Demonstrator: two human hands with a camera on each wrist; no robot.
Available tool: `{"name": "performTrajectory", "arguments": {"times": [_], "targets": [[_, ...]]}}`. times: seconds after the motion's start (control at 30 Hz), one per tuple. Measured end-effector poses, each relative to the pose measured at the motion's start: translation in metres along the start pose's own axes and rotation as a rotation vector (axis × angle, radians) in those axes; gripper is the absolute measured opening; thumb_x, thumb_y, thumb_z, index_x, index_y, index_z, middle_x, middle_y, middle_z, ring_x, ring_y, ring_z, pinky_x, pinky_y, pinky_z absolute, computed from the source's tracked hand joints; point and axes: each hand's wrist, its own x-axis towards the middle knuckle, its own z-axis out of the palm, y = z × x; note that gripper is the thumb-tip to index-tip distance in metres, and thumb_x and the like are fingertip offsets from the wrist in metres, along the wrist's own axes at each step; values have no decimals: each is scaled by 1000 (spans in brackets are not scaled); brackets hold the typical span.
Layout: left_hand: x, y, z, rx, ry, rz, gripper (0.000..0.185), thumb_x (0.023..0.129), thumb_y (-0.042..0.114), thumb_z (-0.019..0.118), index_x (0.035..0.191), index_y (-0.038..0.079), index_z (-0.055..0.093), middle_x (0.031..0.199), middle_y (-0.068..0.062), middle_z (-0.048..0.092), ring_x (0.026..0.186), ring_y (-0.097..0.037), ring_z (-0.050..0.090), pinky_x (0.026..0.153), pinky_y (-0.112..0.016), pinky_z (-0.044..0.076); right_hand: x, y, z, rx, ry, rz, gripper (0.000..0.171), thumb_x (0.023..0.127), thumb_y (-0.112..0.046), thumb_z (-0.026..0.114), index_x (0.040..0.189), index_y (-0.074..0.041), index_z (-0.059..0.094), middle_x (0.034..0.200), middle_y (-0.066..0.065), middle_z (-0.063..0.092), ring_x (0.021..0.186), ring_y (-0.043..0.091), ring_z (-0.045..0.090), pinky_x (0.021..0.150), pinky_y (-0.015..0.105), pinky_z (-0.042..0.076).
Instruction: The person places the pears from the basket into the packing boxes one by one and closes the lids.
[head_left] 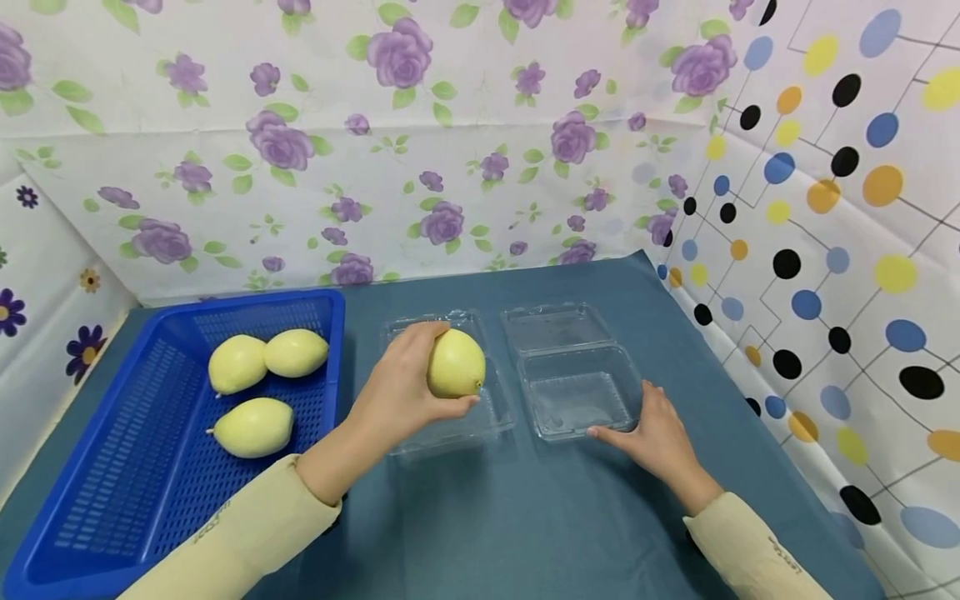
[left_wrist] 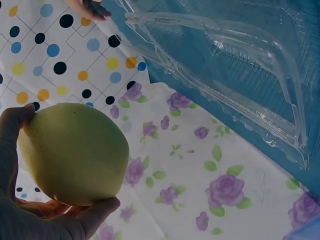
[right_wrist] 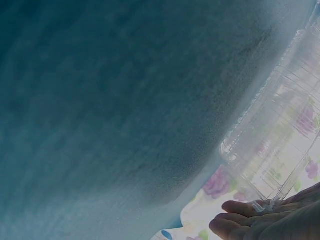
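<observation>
yellow fruit [head_left: 457,364] sits pinched between thumb and fingers of the left hand [head_left: 397,379], held up over the left clear container [head_left: 450,435] near the middle of the surface [head_left: 570,517]. the right hand [head_left: 656,433] grips the right clear container [head_left: 577,404] at its near right corner. a firm but gentle hold probably suits the smooth rind — and light pressure on that corner should spare the plastic. hand and fruit hide much of the left clear container — its transparent walls are hard to make out. the left sleeve [head_left: 240,529] covers the near right corner of the blue basket [head_left: 225,303].
</observation>
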Motion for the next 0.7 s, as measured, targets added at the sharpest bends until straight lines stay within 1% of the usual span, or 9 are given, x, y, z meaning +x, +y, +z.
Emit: {"name": "performTrajectory", "arguments": {"times": [0.17, 0.3, 0.7], "targets": [[6, 3, 7, -4, -23, 7, 81, 67, 29, 86, 132, 4, 47, 129, -15, 52, 114, -33, 52, 82, -47, 53, 0, 1, 0, -2, 4, -2, 122, 70, -62, 74, 145, 14, 15, 147, 39, 20, 136, 54, 18, 104, 68, 22], [10, 4, 12, 5, -38, 27, 80, 67, 29, 86, 131, 4, 47, 130, -16, 52, 115, -32, 52, 83, -47, 53, 0, 0, -1, 2, -2, 7, 122, 69, -63, 74, 146, 13, 15, 148, 37, 20, 137, 53, 17, 105, 67, 22], [22, 7, 29, 10, -54, 59, 79, 65, 28, 87, 129, 3, 50, 128, -14, 53, 115, -31, 52, 86, -46, 52, -2, -3, -3, -2, -14, 20, 122, 70, -64, 73, 146, 12, 15, 149, 36, 19, 138, 52, 15, 106, 67, 21]]}}
